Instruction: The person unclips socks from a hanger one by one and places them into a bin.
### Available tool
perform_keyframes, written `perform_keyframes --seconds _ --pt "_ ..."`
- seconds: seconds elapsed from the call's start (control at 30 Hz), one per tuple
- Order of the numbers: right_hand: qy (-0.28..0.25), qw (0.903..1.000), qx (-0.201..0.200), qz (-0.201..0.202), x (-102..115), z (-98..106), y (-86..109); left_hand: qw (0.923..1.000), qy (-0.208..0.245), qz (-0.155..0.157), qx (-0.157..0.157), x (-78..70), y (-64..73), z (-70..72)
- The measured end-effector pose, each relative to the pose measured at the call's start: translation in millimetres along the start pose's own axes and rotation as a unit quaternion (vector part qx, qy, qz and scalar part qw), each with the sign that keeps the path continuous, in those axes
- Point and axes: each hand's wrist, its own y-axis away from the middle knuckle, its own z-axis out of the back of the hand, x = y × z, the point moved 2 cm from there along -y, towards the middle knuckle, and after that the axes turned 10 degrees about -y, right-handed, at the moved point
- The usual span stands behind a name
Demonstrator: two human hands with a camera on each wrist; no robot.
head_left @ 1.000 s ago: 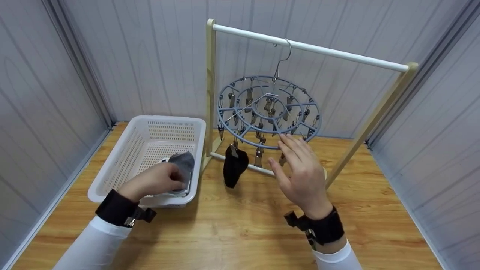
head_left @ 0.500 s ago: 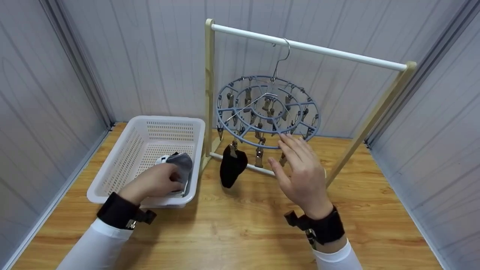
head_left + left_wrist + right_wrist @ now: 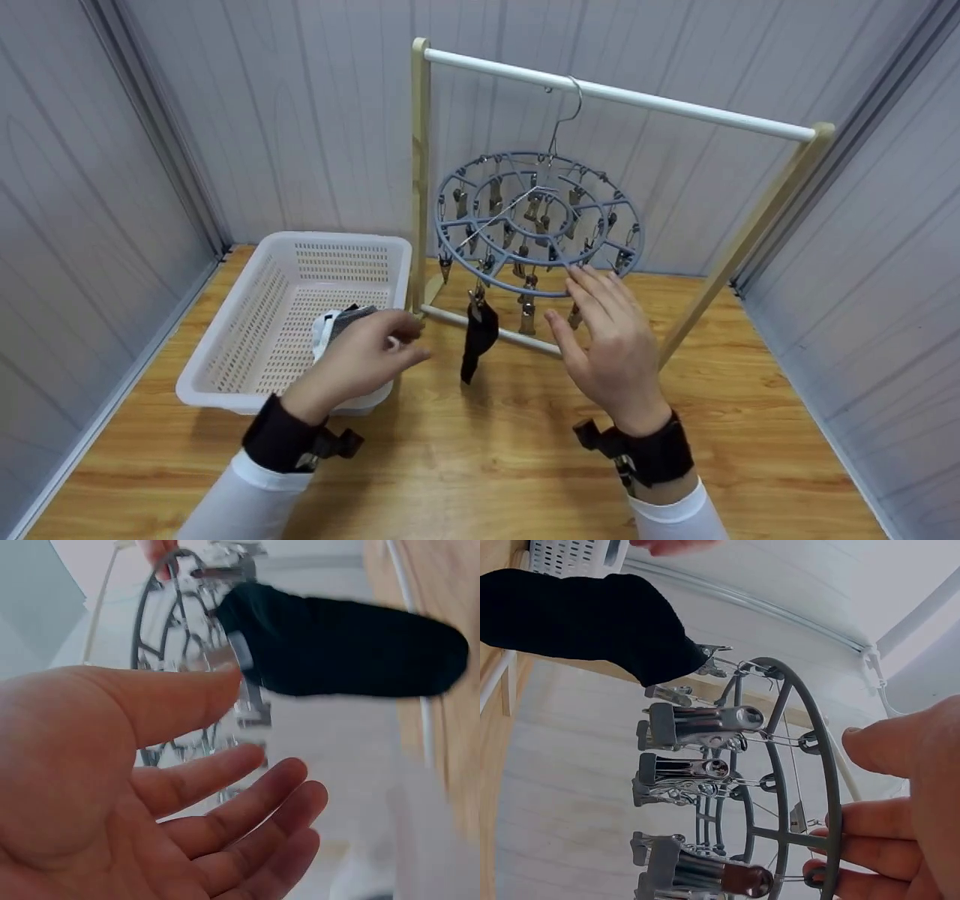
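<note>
My left hand (image 3: 364,356) is over the right side of the white basket (image 3: 196,367). Its fingers are spread slightly and nothing is between them; the left wrist view shows the palm and bare fingertips. Under it, partly hidden, lies a small bundle of grey and white cloth (image 3: 324,330). A black sock (image 3: 481,337) hangs by a metal clip from the front left of a round blue-grey clip hanger (image 3: 517,288). My right hand (image 3: 615,349) touches the hanger's front right rim. In the right wrist view its fingers lie behind the rim, with the thumb apart.
The hanger hooks over the white bar (image 3: 690,111) of a wooden-legged rack. Several metal clips (image 3: 705,724) dangle from its rings. Panelled walls (image 3: 337,112) enclose the wooden table (image 3: 487,465) at the back and both sides.
My left hand has let go of the grey cloth in the basket and moved up and right, its fingers opening. The sock has turned on its clip. My right hand has shifted slightly right with the rim.
</note>
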Motion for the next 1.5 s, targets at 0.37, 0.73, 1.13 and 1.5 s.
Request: perform_keyframes --seconds 0.37,0.73,1.13,1.5 --pt "0.021 0.9992 -0.025 -0.024 -2.5 2.2 0.9 0.9976 0.065 0.009 -0.021 -24.5 -11.7 -36.5" --pt "-0.017 0.9963 -0.083 -0.016 0.3 2.2 -1.6 0.9957 0.091 0.001 -0.020 -25.9 -24.1 -57.0" --pt "-0.041 0.9984 -0.028 0.026 8.2 -3.5 -2.5 0.9865 0.161 -0.016 -0.025 -27.9 -34.3 -93.4" --pt "-0.027 0.9995 -0.007 0.013 5.6 -4.1 -0.6 0.9646 0.261 -0.025 -0.029 -27.1 -48.9 -113.1"
